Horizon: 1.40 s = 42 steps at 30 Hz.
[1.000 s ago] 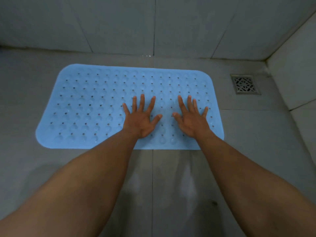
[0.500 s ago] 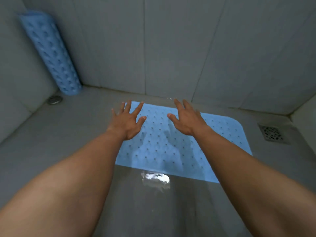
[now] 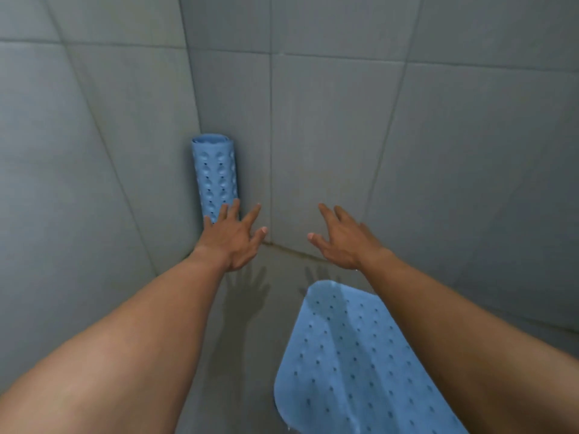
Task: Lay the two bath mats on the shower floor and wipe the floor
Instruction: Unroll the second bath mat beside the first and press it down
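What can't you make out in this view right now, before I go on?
Head view:
1. Rolled mat: foot hidden behind left hand; contact unclear.
2. Flat mat: cut by bottom edge, right side under right forearm.
3. Floor: largely covered by both arms.

The grey tiled shower floor (image 3: pixel 244 355) carries a blue flat bath mat (image 3: pixel 344 364), spread out with rows of small holes, its rounded corner near the back wall (image 3: pixel 329 151) but apart from it. In the far-left corner a blue rolled bath mat (image 3: pixel 214 177) stands upright against the walls; its lower end is hidden. The floor looks wet.
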Motion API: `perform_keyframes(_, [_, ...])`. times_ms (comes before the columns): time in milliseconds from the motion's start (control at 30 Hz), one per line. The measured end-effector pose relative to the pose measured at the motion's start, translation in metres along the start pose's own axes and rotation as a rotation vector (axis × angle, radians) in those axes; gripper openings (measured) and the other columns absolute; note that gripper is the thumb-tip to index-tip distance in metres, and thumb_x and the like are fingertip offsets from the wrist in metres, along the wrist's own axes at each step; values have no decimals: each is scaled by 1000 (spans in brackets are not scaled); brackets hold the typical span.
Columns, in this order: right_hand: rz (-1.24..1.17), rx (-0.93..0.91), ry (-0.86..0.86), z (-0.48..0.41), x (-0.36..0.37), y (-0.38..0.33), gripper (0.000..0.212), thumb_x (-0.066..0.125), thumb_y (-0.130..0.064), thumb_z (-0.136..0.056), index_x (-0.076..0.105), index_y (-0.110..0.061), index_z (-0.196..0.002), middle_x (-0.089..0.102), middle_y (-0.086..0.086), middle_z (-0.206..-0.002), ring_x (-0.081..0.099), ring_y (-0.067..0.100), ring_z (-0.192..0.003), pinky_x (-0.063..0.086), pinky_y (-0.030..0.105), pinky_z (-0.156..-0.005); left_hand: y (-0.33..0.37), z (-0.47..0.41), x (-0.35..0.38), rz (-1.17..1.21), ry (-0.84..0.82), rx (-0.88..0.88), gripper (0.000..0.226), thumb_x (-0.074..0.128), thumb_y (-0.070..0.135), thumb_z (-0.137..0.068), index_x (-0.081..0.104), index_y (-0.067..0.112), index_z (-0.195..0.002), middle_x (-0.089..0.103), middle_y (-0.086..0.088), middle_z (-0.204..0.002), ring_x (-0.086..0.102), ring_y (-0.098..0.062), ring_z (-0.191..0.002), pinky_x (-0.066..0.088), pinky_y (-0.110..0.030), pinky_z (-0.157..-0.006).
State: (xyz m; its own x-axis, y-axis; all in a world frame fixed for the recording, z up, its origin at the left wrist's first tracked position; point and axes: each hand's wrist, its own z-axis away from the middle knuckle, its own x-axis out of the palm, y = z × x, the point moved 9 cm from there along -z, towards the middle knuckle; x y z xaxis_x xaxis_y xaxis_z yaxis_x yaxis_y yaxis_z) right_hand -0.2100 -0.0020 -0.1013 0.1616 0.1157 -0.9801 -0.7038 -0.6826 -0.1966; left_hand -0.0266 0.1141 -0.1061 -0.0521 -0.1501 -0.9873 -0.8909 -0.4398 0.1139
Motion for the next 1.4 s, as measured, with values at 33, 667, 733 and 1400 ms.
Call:
perform_keyframes(33, [2, -17, 0, -15, -4, -14, 79, 38, -62, -97, 3, -26, -159, 7, 14, -166, 13, 29, -152, 19, 57, -119, -9, -8, -5, 12, 9, -4, 65, 25, 59, -100, 6, 35, -158, 1, -10, -166, 3, -31, -153, 13, -59, -119])
perform_keyframes(667, [-191, -228, -20, -237, -24, -160, 75, 38, -55, -101, 9, -17, -159, 23, 12, -162, 32, 29, -145, 31, 41, -116, -154, -134, -31, 691, 110, -389, 46, 62, 22, -92, 53, 13, -136, 59, -11, -138, 56, -29, -124, 39, -24, -89])
perform_keyframes(733, [-200, -234, -21, -259, -16, -167, 73, 34, -59, -100, 11, -21, -158, 29, 12, -160, 38, 30, -142, 35, 44, -112, -160, -154, -24, 769, 107, -428, 44, 61, 26, -91, 55, 16, -133, 60, -11, -136, 58, -29, -121, 42, -27, -90])
perform_keyframes(1400, [-1281, 347, -595, -230, 60, -143, 77, 21, -77, -92, 30, -30, -152, 21, 26, -158, 40, 56, -131, 42, 76, -91, -162, -120, 46, 1581, -189, -750, 21, 45, 40, -102, 46, 30, -120, 39, -5, -134, 57, -42, -113, 56, -55, -87])
